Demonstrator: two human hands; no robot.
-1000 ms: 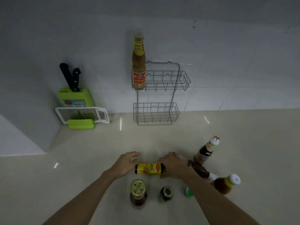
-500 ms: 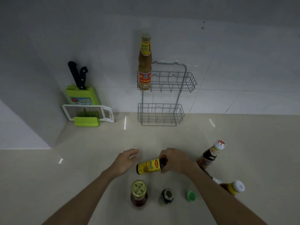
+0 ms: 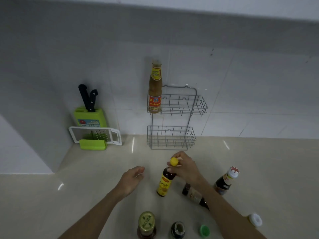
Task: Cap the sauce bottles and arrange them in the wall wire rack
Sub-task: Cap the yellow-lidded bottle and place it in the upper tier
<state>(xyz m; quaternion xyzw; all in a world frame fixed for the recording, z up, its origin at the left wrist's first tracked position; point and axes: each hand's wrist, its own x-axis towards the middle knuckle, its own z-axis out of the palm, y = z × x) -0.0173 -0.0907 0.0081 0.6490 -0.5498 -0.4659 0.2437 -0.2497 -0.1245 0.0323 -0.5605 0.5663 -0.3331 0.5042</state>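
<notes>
R hand (image 3: 186, 170) fingers gripping yellow-label bottle (image 3: 163, 184) at neck, yellow cap (image 3: 174, 161) pinched at fingertips — bottle near upright, mid surface (image 3: 86, 195). L hand (image 3: 132, 178) hanging beside — fingers loose, holding nothing.

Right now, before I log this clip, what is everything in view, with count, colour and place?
wire rack: one, grey, two tiers, wall-mounted.
tall bottle: one, tan-brown, upper tier, left end.
yellow-label bottle: one, dark, middle of the counter.
yellow cap: one, atop that bottle.
lying bottle: one, dark, beneath the right forearm.
red-and-white-capped bottle: one, dark, standing at right.
jar: one, gold lid, bottom edge.
small bottle: one, dark, right of the jar.
green cap: one, loose, right of that.
white cap: one, far right, base hidden.
knife block: one, green, two black knives, left corner.
grater: one, white and green, before the block.
left hand: open, over the counter.
right hand: pinches the yellow cap.
</notes>
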